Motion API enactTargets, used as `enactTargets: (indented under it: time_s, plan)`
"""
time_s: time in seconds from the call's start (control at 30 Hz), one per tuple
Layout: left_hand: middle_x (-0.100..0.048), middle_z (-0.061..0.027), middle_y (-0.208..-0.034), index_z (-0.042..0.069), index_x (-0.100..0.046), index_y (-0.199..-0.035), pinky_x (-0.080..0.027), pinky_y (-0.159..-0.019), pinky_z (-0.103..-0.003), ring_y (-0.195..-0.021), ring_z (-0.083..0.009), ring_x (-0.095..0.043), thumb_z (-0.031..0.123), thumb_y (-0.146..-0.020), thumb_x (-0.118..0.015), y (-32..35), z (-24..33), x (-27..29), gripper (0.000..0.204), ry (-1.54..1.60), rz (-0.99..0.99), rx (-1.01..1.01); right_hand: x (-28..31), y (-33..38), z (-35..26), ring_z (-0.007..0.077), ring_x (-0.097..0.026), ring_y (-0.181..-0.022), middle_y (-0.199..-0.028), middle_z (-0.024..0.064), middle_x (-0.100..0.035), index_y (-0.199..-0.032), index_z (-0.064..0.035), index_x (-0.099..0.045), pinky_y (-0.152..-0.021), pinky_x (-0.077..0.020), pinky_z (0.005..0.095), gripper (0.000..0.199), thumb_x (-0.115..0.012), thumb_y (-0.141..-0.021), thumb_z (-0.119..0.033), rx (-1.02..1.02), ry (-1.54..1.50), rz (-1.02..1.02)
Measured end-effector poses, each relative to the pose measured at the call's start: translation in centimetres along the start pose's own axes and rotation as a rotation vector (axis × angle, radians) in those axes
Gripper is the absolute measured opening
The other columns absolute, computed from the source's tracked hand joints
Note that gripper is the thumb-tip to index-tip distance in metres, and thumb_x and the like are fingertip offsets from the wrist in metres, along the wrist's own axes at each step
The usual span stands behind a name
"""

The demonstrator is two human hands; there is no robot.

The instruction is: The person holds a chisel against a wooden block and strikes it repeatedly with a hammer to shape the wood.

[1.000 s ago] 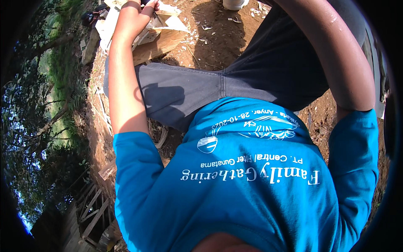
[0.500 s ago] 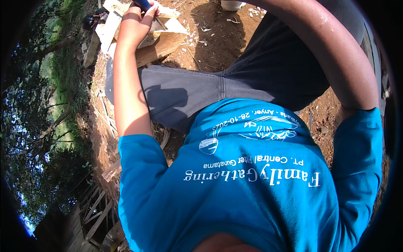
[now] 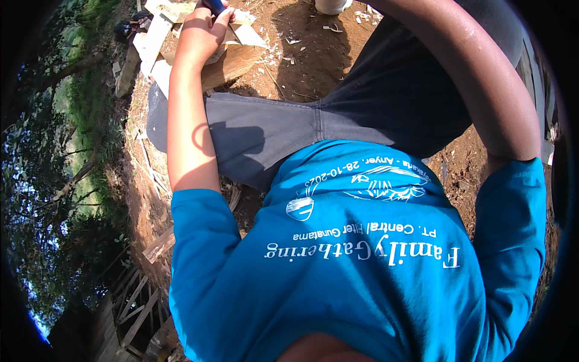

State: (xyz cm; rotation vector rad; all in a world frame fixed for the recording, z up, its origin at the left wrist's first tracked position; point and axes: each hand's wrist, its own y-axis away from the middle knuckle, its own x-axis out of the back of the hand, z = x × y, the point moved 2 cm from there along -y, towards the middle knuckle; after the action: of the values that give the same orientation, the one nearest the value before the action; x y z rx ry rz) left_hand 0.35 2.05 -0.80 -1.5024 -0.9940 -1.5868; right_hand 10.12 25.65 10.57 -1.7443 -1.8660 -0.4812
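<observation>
My left hand [image 3: 203, 35] is at the upper left, its fingers wrapped round a dark blue handle [image 3: 215, 6]. The far end of the handle runs out of the top edge, so the kind of tool cannot be made out. Under and beside this hand lie pale cut wood pieces [image 3: 246, 35] and a thicker brown block of wood [image 3: 232, 65]. My right arm [image 3: 470, 54] bends up along the right side and leaves the picture at the top, so my right hand is hidden from view.
Brown soil [image 3: 307, 54] with pale wood chips [image 3: 289, 61] spreads past my grey trousers [image 3: 265, 111]. A whitish rounded object [image 3: 332, 6] stands at the top edge. Wooden slats [image 3: 142, 317] lie at the lower left, with green plants [image 3: 90, 114] along the left.
My left hand and the blue handle have shifted slightly right and down. The arm's shadow edge has moved a little; my right arm is nearly still.
</observation>
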Motion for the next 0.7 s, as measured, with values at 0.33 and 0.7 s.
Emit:
enactTargets:
  time_s: [0.33, 0.7]
  plan:
    - [-0.072, -0.0224, -0.093, 0.003, -0.071, -0.105, -0.053, -0.082, -0.051, -0.091, -0.0402, -0.07, 0.046, -0.097, -0.065, 0.0, 2.4, 1.1, 0.045, -0.069, -0.146, -0.048, -0.2, -0.1, 1.7, 0.0398, -0.067, -0.105, -0.11, 0.0257, -0.07, -0.125, 0.0008, -0.063, -0.093, -0.052, 0.0459, 0.038, -0.051, -0.103, -0.027, -0.021, -0.032, -0.035]
    - [-0.077, -0.0127, -0.102, 0.002, -0.065, -0.118, -0.055, -0.091, -0.033, -0.1, -0.0223, -0.074, 0.018, -0.101, -0.067, -0.2, -0.9, -4.0, 0.024, 0.387, -0.021, -0.212, -0.6, 1.4, 0.5, 0.0395, -0.069, -0.097, -0.105, 0.0266, -0.069, -0.128, 0.0015, -0.058, -0.089, -0.0536, 0.0465, 0.033, -0.049, -0.105, -0.021, 0.02, -0.046, -0.03]
